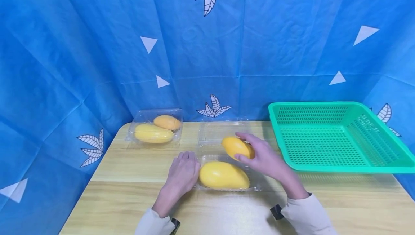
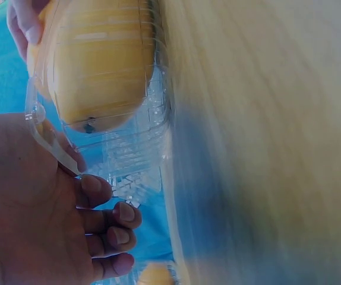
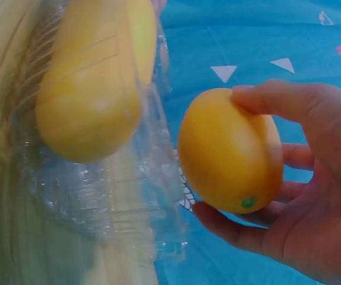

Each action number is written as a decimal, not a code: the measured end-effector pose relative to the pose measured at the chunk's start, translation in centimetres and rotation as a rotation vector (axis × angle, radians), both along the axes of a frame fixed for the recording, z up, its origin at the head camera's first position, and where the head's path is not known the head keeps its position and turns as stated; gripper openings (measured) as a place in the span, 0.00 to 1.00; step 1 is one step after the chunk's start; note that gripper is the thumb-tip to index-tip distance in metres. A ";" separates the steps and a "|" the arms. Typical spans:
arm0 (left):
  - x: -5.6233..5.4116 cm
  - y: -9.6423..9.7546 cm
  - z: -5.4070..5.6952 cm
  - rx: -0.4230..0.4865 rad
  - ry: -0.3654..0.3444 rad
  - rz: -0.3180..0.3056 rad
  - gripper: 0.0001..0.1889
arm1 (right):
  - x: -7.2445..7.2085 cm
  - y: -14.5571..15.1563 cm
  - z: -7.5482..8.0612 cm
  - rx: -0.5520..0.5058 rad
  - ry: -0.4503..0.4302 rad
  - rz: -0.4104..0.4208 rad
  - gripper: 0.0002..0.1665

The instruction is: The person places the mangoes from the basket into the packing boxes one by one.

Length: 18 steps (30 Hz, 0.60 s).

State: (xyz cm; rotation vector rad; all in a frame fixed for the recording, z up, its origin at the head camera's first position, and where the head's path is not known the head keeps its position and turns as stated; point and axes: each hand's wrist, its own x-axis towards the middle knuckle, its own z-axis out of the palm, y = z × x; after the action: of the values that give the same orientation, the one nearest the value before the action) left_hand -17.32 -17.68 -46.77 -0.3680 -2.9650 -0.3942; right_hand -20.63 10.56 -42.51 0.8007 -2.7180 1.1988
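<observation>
My right hand [image 1: 264, 154] holds an orange-yellow mango [image 1: 237, 147] between thumb and fingers, above the rear part of an open clear plastic clamshell box [image 1: 256, 188]. The right wrist view shows a green spot on the end of the held mango [image 3: 230, 151]. A larger yellow mango [image 1: 223, 175] lies in the front half of the box. At the box's left end my left hand [image 1: 183, 172] grips the rim, its thumb and curled fingers at the plastic edge in the left wrist view. The lid [image 1: 222, 132] is folded back, away from me.
Back left on the wooden table [image 1: 129, 199] stands another clear box [image 1: 131, 134], with a yellow mango [image 1: 152, 134] and an orange one [image 1: 166, 122] inside. A green mesh basket [image 1: 324, 145] occupies the right side. Blue patterned cloth [image 1: 259, 47] hangs behind the table.
</observation>
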 end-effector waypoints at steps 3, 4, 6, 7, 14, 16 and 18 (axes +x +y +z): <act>-0.1 0.0 0.0 -0.003 -0.003 -0.001 0.14 | -0.2 -0.3 -0.6 0.020 0.018 0.020 0.39; -0.1 0.0 0.0 -0.005 -0.003 -0.002 0.14 | -0.2 -0.4 -0.8 0.030 0.025 0.023 0.38; -0.1 0.0 0.0 -0.005 -0.004 -0.003 0.14 | -0.3 -0.6 -1.1 0.043 0.032 0.029 0.36; -0.1 0.0 0.0 -0.006 -0.004 -0.003 0.14 | -0.3 -0.6 -1.3 0.052 0.035 0.030 0.35; 0.0 -0.1 0.2 -0.008 -0.001 0.002 0.15 | -0.3 -1.2 -2.2 0.087 0.042 0.035 0.34; 0.0 -0.2 0.2 -0.012 -0.001 0.002 0.15 | -0.4 -1.5 -2.5 0.074 0.044 0.034 0.34; 0.0 -0.3 0.2 -0.016 -0.002 0.003 0.14 | -0.5 -1.6 -2.7 0.063 0.055 0.028 0.34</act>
State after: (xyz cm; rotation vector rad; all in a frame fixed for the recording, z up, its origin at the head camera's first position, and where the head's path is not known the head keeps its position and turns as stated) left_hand -17.33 -18.01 -46.53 -0.3655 -2.9716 -0.3710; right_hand -21.13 8.91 -45.23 0.8693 -2.7211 1.0838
